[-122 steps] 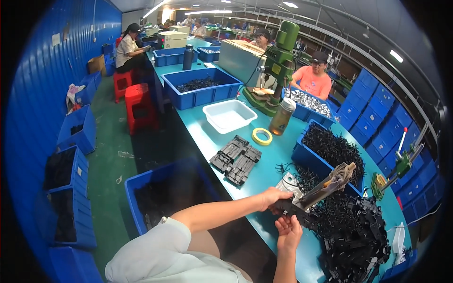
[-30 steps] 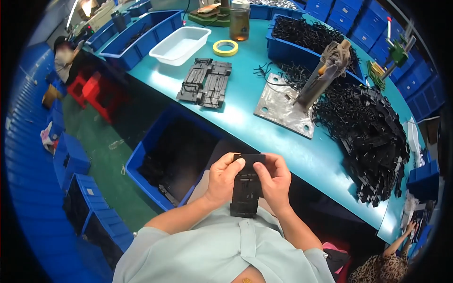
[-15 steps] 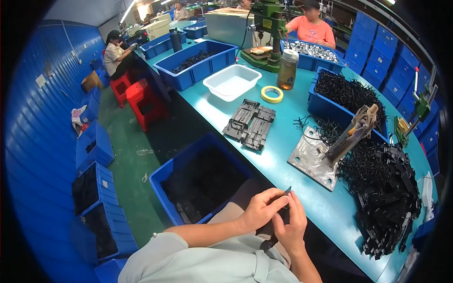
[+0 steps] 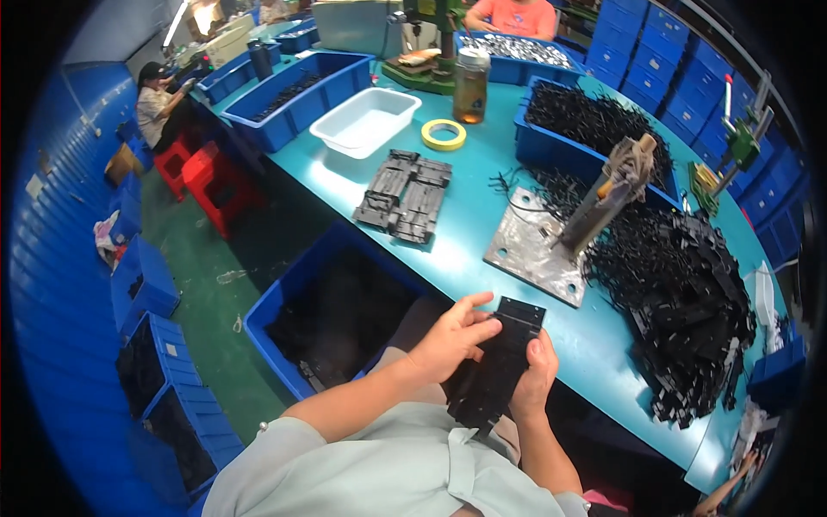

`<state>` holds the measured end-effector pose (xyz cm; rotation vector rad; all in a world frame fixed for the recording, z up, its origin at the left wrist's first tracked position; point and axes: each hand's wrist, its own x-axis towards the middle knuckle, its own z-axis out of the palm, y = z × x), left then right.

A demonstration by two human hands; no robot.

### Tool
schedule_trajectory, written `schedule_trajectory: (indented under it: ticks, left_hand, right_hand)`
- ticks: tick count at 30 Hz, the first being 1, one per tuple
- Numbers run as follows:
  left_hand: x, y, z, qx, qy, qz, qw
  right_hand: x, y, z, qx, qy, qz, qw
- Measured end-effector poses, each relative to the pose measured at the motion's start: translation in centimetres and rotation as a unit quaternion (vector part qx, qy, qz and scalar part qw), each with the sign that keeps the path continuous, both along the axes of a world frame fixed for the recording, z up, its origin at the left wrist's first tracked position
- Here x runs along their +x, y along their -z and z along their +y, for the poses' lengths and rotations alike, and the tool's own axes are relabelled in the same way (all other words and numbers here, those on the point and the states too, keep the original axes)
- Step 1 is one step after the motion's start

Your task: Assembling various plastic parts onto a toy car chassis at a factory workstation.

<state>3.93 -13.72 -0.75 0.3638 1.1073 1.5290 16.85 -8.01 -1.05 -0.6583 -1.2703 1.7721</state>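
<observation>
Over my lap, close to the near table edge, I hold a long flat black plastic part (image 4: 501, 366) tilted lengthwise, its far end rising toward the table. My right hand (image 4: 536, 383) grips its right edge, thumb on top. My left hand (image 4: 450, 340) is at its left edge, fingertips on its face and one finger stretched toward the far end. Similar ribbed black plastic parts (image 4: 426, 207) lie side by side on the green-blue table (image 4: 465, 194), just ahead and to the left.
A metal base plate with an upright post (image 4: 534, 250) stands ahead. To its right are a heap of black parts (image 4: 689, 319) and a blue bin of black strips (image 4: 560, 146). A white tray (image 4: 366, 121), yellow tape roll (image 4: 444, 135) and bottle (image 4: 470, 86) sit farther off. Another blue bin (image 4: 267, 319) is below left.
The black part, edge-on and mostly hidden between my hands before, now shows its broad face. My hands have moved apart along its sides. The view has shifted to the right.
</observation>
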Motion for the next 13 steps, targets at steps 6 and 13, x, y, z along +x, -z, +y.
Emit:
schedule_trajectory:
  ticks: [6, 13]
  left_hand:
    - [-1.6, 1.1, 0.9, -0.015, 0.1, -0.083, 0.991]
    - [-2.8, 1.2, 2.6, 0.021, 0.09, -0.096, 0.991]
  right_hand:
    - [1.0, 0.4, 2.2, 0.108, -0.039, -0.104, 0.988]
    - [2.0, -1.1, 4.1, 0.017, -0.05, -0.2, 0.978]
